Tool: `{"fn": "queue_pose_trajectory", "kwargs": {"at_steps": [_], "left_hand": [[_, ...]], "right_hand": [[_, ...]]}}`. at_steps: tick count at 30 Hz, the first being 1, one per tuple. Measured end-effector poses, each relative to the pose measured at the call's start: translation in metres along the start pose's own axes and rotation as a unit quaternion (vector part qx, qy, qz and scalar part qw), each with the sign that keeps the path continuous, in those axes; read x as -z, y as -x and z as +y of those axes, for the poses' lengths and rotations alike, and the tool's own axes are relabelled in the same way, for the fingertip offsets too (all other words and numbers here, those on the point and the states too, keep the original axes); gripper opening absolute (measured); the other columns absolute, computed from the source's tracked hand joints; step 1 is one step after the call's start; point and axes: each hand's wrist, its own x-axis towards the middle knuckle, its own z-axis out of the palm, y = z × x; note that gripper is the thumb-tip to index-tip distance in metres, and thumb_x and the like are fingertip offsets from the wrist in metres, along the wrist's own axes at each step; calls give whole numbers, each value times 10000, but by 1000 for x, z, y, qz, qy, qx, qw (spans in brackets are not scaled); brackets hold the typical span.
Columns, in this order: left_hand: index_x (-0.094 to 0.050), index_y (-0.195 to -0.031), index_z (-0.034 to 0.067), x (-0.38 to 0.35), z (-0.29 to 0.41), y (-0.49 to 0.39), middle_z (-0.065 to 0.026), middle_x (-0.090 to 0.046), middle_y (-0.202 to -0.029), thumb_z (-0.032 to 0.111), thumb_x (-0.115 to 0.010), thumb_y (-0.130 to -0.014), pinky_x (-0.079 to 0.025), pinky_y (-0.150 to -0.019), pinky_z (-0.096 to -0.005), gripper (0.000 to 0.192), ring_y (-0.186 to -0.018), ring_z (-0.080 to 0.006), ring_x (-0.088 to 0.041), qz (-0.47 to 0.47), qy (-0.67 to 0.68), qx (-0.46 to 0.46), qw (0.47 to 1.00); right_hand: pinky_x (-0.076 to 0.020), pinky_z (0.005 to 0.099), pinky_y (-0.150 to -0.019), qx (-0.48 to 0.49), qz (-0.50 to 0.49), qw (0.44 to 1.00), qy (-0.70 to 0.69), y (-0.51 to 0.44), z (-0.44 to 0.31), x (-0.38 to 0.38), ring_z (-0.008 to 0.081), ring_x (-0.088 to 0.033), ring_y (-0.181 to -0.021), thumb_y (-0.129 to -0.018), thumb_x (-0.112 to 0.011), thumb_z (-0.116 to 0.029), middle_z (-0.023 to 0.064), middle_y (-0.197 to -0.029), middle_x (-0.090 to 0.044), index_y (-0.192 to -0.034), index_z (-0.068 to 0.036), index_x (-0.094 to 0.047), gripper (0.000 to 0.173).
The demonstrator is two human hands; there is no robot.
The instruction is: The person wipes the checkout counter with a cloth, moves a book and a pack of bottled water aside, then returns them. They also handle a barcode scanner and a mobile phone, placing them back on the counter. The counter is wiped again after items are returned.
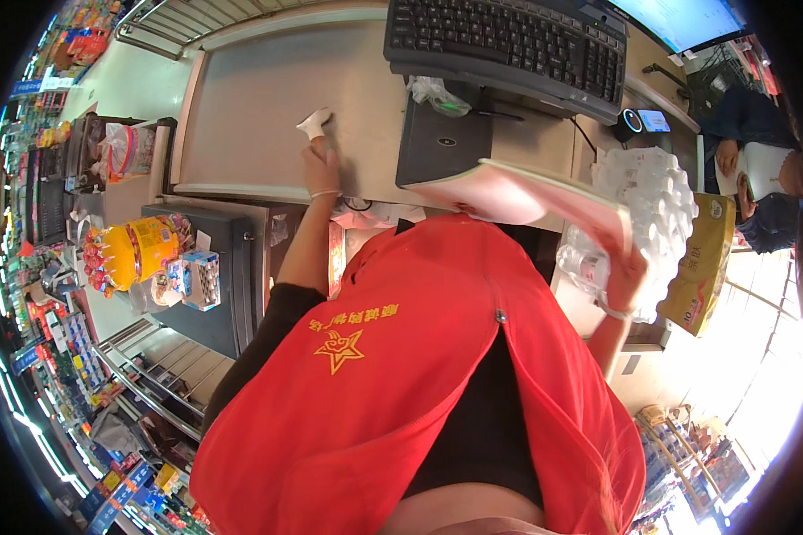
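Observation:
My left hand (321, 170) is over the counter top (254, 107), its fingers closed around a small white object (315, 122) with a rounded end. What kind of object it is cannot be made out. On the right, my right hand (623, 277) grips the edge of a thin, pale pinkish booklet or folder (502, 190), blurred by motion. It tilts in front of my red vest (401, 348) and partly overlaps a flat black device (445, 144) on the counter. The fingers of my right hand are blurred, and shrink-wrapped bottles (642, 200) stand just beyond it.
A black keyboard (508, 47) and a monitor (682, 20) stand ahead. A crumpled plastic bag (438, 95) and a pen (502, 116) lie by the device. A gold package (699, 267) adjoins the bottles. Another person's hand (728, 157) shows at far right. At left are yellow goods (137, 254).

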Motion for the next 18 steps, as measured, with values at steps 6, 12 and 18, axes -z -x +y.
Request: {"fn": "queue_pose_trajectory", "kwargs": {"at_steps": [6,12,18], "left_hand": [[-450,-1234,2,-5,58,72,-268,-583,-1138,223,-604,-906,-496,-831,-493,425,-1004,-453,-597,-171,84,-208,959],[-460,-1272,45,-80,119,90,-190,-575,-1159,209,-602,-890,-527,-799,-474,439,-974,-398,-623,-322,-2,-428,844],[-498,-1252,37,-60,154,96,-163,-590,-1151,244,-612,-907,-534,-789,-426,418,-968,-333,-622,-386,-35,-422,819]], "right_hand": [[-515,316,-849,64,323,937,-117,2,-27,53,168,-624,-963,-917,-699,-117,86,-1046,-675,-1097,56,-657,254],[-509,389,-923,61,360,890,-273,-8,-50,57,233,-601,-1069,-937,-674,-194,167,-1181,-607,-1165,74,-583,363],[-527,360,-913,18,268,926,-264,0,-66,13,234,-624,-1068,-943,-686,-179,129,-1230,-623,-1284,23,-565,415]]}}
